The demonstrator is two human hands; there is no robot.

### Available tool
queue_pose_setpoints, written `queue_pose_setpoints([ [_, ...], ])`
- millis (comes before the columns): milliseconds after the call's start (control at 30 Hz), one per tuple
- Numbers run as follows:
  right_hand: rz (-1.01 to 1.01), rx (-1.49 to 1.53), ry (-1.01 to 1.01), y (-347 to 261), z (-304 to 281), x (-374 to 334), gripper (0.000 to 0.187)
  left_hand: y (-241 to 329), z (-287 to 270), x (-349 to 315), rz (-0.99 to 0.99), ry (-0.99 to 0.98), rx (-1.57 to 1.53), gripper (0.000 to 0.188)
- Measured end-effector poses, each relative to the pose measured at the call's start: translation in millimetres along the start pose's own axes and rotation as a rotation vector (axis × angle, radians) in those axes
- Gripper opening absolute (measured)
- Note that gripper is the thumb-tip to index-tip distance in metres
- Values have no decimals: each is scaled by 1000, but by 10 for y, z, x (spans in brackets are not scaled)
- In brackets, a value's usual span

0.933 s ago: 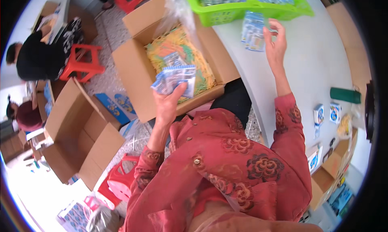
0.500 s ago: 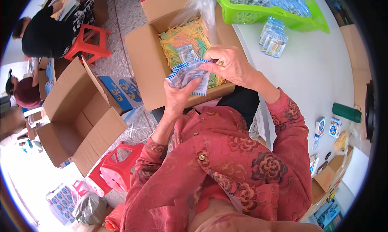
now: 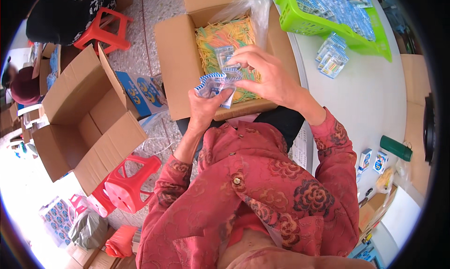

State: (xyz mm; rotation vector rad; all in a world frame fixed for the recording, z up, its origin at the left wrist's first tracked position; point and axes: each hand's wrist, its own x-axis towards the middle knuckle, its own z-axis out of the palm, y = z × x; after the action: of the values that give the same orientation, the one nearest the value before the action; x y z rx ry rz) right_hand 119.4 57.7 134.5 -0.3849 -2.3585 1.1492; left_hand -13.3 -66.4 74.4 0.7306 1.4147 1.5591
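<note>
My left hand point(image 3: 203, 109) grips a small clear plastic packet point(image 3: 212, 85) with a blue-and-white striped edge, thumb pressed on its front. Beside the packet's right side is my right hand point(image 3: 272, 79), thumb and forefinger apart, the thumb close to the plastic. Whether the thumb touches it is hard to see. Both hands are over the near part of an open cardboard box point(image 3: 178, 65) filled with thin yellow, orange and green sticks point(image 3: 220, 35). Another clear packet point(image 3: 224, 54) lies on the sticks, just beyond the held one.
At right, a white table point(image 3: 365, 95) bears a green basket point(image 3: 323, 28) full of packets, a small packet pile point(image 3: 333, 58), and a dark green bottle point(image 3: 396, 148). An open carton point(image 3: 89, 124), red stools point(image 3: 131, 184) and a co-worker point(image 3: 61, 21) are at left.
My right thumb and forefinger, earlier pinched at the packet's upper edge, have spread apart. The left hand keeps its grip. The whole view has shifted slightly.
</note>
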Motion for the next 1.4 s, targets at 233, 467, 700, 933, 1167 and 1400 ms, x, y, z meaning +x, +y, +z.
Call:
queue_pose_setpoints([
  [233,-155,-232,66,-31,120,-27,25,-70,-30,19,41,73,-57,16],
  [467,314,168,229,261,23,259,14,-44,-272,142,96,195,-177,27],
  [700,673,186,78,1840,435,39,17,-116,-451,135,75,222,-209,30],
  [933,548,-192,223,2726,833,-61,13,-197,-543,95,-16,245,-179,31],
  [1167,588,-378,189,2942,938,267,15,-157,-533,125,-20,242,-190,33],
  [1400,636,-612,-47,3090,959,485,7,-135,-450,238,-98,233,-160,26],
])
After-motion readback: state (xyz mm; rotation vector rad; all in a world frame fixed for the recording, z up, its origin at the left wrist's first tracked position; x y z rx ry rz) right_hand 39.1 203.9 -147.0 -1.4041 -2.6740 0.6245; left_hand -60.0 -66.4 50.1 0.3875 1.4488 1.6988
